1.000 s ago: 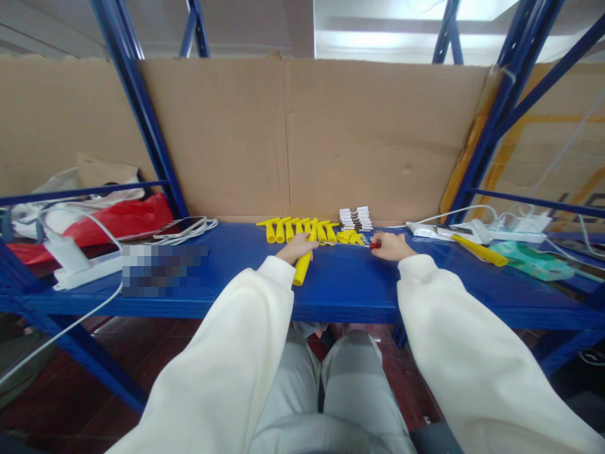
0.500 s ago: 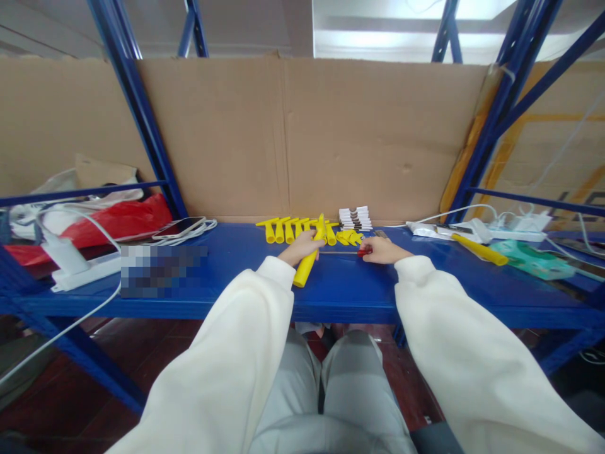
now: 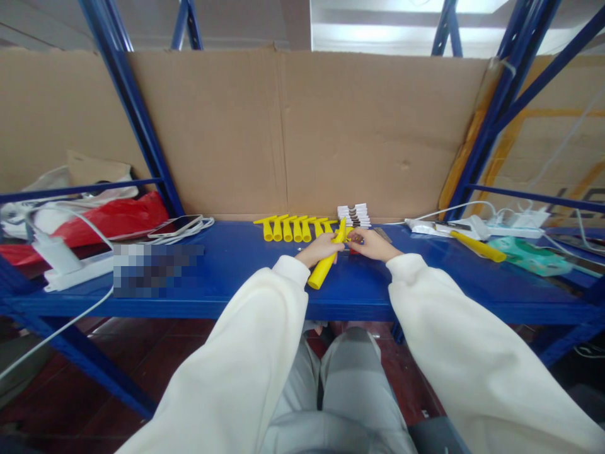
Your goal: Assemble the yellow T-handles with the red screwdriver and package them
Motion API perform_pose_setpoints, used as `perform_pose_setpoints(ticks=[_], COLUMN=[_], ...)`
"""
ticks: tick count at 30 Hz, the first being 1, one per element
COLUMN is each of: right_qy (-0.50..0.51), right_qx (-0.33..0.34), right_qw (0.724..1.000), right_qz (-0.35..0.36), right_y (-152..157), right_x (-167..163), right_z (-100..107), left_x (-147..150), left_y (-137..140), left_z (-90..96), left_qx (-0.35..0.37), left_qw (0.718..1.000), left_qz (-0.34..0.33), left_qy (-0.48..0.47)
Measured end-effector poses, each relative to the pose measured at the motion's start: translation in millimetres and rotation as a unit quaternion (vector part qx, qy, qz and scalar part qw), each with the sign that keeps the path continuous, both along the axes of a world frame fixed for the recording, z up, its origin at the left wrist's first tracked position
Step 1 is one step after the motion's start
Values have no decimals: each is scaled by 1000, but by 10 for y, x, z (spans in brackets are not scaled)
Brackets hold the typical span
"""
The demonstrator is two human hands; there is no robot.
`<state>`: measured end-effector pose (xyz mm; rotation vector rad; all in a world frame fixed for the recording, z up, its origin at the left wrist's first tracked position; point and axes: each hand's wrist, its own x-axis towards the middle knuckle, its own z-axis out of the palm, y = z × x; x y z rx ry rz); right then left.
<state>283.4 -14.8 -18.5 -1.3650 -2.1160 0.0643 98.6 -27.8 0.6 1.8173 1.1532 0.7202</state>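
Your left hand (image 3: 317, 250) held a yellow tube (image 3: 322, 272) over the worktop (image 3: 255, 271), close beside your right hand (image 3: 377, 244).
The left was clamped around the tube, whose wide end slanted down toward the near edge; the right was closed on a red-handled tool (image 3: 353, 251), mostly hidden by your fingers. Behind them lay a row of yellow pieces (image 3: 288, 232) and a white stack (image 3: 354, 214), near the cardboard (image 3: 354, 126).
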Motion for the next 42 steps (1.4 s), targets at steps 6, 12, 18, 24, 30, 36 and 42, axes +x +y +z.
perform_pose_setpoints(ticks=[6,12,18,24,30,36,42], right_qy=[23,21,-3,-24,-49,-77,-66], right_qx=[-1,0,2,-9,-12,-8,9], right_qw=[1000,1000,1000,999,998,996,989], right_qz=[14,12,-3,-21,-26,-39,-133], right_y=[2,6,8,-15,-43,-71,7], right_x=[14,11,8,-20,-38,-33,181], right_z=[3,-1,-6,10,39,52,80], left_x=[82,66,69,66,58,62,39], left_y=[-61,-81,-88,-119,-105,-58,-38], left_z=[16,24,33,56,37,8,-12], left_qx=[2,0,-4,-6,-4,-3,0], left_qw=[1000,1000,1000,1000,1000,1000,1000], left_qz=[-12,-15,-13,-7,-19,13,17], left_qy=[-20,-9,-1,15,10,-7,-7])
